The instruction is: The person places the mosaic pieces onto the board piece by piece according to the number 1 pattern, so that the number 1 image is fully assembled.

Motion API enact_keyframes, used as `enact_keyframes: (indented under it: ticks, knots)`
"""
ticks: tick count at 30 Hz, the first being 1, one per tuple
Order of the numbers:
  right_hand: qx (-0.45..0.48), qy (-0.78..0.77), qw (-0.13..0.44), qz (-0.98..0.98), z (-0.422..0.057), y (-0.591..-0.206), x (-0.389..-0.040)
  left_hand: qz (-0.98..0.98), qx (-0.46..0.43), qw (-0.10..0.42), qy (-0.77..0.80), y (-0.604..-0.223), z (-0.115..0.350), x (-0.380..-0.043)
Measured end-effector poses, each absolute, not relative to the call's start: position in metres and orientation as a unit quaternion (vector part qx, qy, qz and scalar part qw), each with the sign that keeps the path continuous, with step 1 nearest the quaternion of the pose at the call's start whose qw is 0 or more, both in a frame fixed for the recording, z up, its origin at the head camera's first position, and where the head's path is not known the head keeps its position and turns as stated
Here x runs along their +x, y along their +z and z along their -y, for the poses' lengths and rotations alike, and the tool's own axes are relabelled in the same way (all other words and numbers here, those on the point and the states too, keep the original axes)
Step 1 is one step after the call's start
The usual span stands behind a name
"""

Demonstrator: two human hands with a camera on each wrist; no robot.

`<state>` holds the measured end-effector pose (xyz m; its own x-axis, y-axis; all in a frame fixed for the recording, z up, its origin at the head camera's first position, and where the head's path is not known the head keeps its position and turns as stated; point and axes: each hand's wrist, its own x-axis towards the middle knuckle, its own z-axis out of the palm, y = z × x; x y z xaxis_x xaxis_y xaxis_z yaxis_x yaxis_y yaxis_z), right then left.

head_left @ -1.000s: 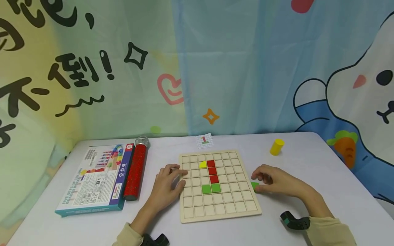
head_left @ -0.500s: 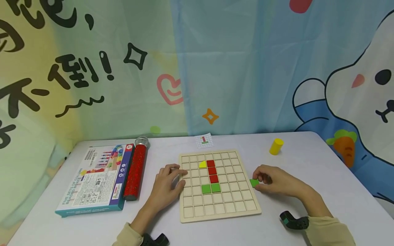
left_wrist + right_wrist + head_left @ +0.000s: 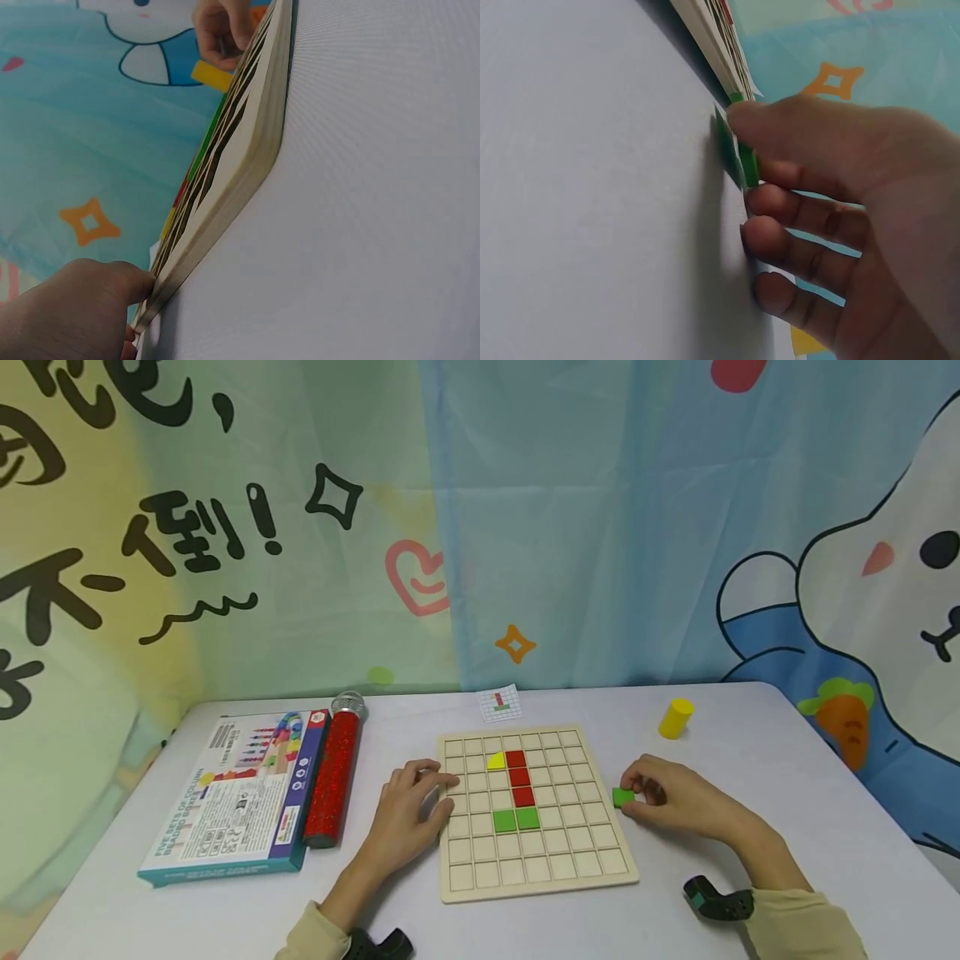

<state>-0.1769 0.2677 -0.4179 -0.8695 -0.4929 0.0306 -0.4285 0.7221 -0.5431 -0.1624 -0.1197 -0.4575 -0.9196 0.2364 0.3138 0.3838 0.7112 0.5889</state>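
Observation:
Beside the right edge of a wooden grid board (image 3: pixel 555 864), my right hand (image 3: pixel 678 797) pinches a small green tile (image 3: pixel 622 797) between thumb and fingers. The right wrist view shows this green tile (image 3: pixel 747 161) on edge, with a darker green patch next to it that I cannot identify. My left hand (image 3: pixel 408 806) rests at the board's left edge; its thumb (image 3: pixel 135 281) touches the rim in the left wrist view. On the board lie a yellow piece (image 3: pixel 496 762) with a slanted side, red tiles (image 3: pixel 517 777) in a column, and two green tiles (image 3: pixel 505 821) below them.
Behind the board lies a small grid card (image 3: pixel 499 703) with a coloured pattern. A yellow cylinder (image 3: pixel 677 718) stands at the back right. On the left are a flat printed box (image 3: pixel 225 802) and a red microphone-like object (image 3: pixel 333 777). A printed curtain (image 3: pixel 540 527) hangs behind.
The green tile in my right hand has come further into view and is turned slightly, a little farther from me. My left hand stays at the board's edge; the pieces on the board are unchanged.

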Motion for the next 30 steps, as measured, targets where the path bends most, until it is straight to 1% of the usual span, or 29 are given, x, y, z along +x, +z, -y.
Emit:
enact_keyframes:
  ticks: [16,30]
  knots:
    - [-0.238,-0.32,0.066,-0.915,-0.252,-0.419,-0.176,0.92,-0.167,0.105,-0.34,-0.457,0.12,-0.162]
    - [-0.272,-0.333,0.044,-0.902,-0.239,-0.42,-0.174,0.919,-0.168,0.103,-0.342,-0.457,0.12,-0.162]
